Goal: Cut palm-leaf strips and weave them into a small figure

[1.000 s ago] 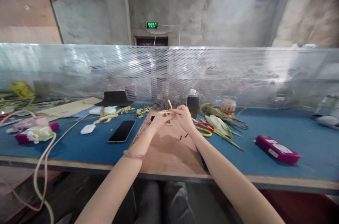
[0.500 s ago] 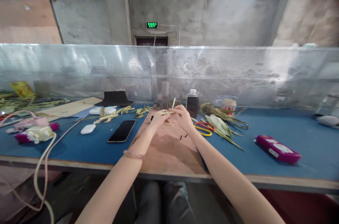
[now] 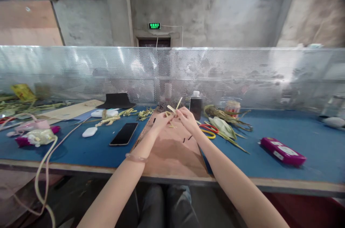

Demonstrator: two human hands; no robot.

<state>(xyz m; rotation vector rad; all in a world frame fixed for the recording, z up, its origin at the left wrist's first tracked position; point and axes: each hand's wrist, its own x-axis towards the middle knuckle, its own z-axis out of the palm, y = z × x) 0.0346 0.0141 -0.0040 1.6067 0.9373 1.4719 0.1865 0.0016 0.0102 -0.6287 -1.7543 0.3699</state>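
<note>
A blue-topped workbench (image 3: 269,127) is seen, with a brown board (image 3: 172,152) laid at its middle. Above the board, pale leaf strips (image 3: 172,110) are pinched between the left hand (image 3: 161,120) and the right hand (image 3: 188,119), both closed on them. Red-and-yellow scissors (image 3: 208,130) lie just beside the right hand

Board (image 3: 172,156) at table (image 3: 309,134) centre, front edge. Both hands (image 3: 175,120) over board's far end. Phone (image 3: 123,133) left of board; earbud case (image 3: 89,131) left of phone. Scissors (image 3: 208,130) and husks (image 3: 223,125) right of board. Bottle (image 3: 196,105) behind hands. Box (image 3: 282,152) far right.
</note>
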